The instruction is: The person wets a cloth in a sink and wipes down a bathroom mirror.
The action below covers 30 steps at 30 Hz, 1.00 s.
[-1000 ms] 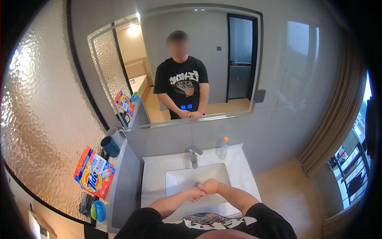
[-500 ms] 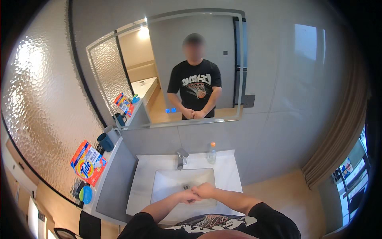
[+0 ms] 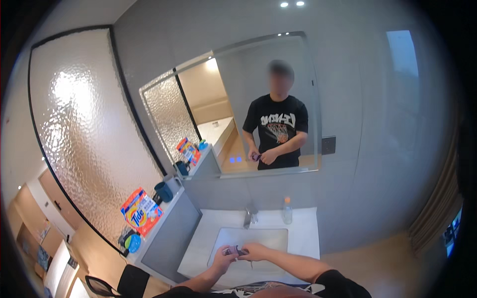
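Note:
A small dark purple item (image 3: 232, 251) is between my two hands over the near part of the white sink basin (image 3: 248, 230). Its kind is hard to make out. My left hand (image 3: 220, 259) is closed round its left side. The fingers of my right hand (image 3: 253, 251) pinch its right end. The mirror (image 3: 238, 134) repeats this, with the purple item between both hands. Beyond the basin stand a chrome tap (image 3: 249, 217) and a clear bottle with an orange cap (image 3: 287, 212).
On the ledge (image 3: 164, 226) left of the white counter (image 3: 303, 238) stand an orange detergent bag (image 3: 141, 212), a dark blue mug (image 3: 163, 191), a grey mug (image 3: 173, 184) and a blue-green round item (image 3: 132, 243). A black chair (image 3: 133, 281) stands at lower left.
My hands were pressed together over the basin; now they are slightly apart with the purple item showing between them. The view has tilted up and turned left.

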### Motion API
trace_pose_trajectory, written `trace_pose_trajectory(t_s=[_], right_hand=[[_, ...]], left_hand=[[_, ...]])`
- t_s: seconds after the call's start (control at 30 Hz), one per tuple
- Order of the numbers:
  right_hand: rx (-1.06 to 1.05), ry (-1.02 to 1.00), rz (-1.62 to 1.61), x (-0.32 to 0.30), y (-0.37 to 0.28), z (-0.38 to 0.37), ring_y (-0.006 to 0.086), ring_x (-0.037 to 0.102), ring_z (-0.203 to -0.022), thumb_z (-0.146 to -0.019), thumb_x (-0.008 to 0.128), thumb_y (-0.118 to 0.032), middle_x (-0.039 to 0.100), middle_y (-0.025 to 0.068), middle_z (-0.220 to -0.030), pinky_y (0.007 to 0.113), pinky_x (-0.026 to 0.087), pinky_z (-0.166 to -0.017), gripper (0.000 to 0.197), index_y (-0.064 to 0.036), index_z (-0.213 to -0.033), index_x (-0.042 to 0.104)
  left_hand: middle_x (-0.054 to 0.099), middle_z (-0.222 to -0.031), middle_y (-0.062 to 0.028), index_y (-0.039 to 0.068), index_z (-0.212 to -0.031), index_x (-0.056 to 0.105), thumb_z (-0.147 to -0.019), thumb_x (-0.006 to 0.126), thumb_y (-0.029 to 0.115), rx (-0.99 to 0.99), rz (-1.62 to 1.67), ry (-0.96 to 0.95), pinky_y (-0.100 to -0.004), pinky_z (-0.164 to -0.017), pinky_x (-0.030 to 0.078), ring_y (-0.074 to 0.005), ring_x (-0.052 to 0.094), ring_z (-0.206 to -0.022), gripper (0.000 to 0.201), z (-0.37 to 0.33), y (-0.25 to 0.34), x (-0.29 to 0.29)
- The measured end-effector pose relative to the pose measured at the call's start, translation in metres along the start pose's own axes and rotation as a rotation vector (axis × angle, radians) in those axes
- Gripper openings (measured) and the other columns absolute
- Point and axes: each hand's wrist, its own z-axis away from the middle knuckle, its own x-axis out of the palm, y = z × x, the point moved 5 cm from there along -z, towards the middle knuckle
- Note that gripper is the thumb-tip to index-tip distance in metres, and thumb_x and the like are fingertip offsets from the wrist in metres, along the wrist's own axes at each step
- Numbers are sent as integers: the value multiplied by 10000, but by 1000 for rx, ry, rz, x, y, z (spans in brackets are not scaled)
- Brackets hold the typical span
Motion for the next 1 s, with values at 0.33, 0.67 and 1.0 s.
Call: trace_pose_trajectory(t_s=[0.33, 0.67, 1.0], right_hand=[[358, 587, -561, -26, 77, -13, 152, 623, -678, -913, 618, -223, 646, 70, -779, 310, 503, -586, 216, -39, -1025, 637], [304, 740, -1023, -14, 33, 46, 95, 541, -678, -978, 545, -192, 598, -4, -786, 269, 466, -663, 147, -76, -917, 610], [171, 1072, -657, -100, -58, 86, 57, 450, -789, -963, 539, -63, 460, -28, -863, 224, 407, -686, 56, -56, -995, 493]], left_hand=[[437, -1300, -166, 102, -1037, 387, -756, 524, -212, 585, 22, -187, -394, -755, 590, -296, 597, -1052, 443, -52, 40, 37], [508, -1337, -204, 106, -1108, 459, -834, 509, -107, 214, 321, -266, -472, -825, 558, -318, 622, -1037, 351, -54, 67, 43], [570, -1257, -129, 8, -1309, 490, -817, 748, 247, 51, -321, -701, -374, -927, 464, -223, 554, -1141, 604, -43, 21, 41]])
